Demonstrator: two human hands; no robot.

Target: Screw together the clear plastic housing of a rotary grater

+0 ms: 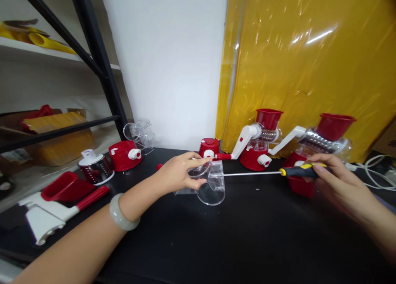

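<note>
The left hand [177, 171], its fingers [198, 182] slightly parted, holds the clear plastic part [216, 177], which juts past their tips over the desk [235, 238], and the right hand [345, 181] closes round a screwdriver [276, 173] pointing at it.

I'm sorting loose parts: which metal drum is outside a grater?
The leftmost drum, upright beside a round red base; the other two drums lie sideways inside the assembled graters.
</note>
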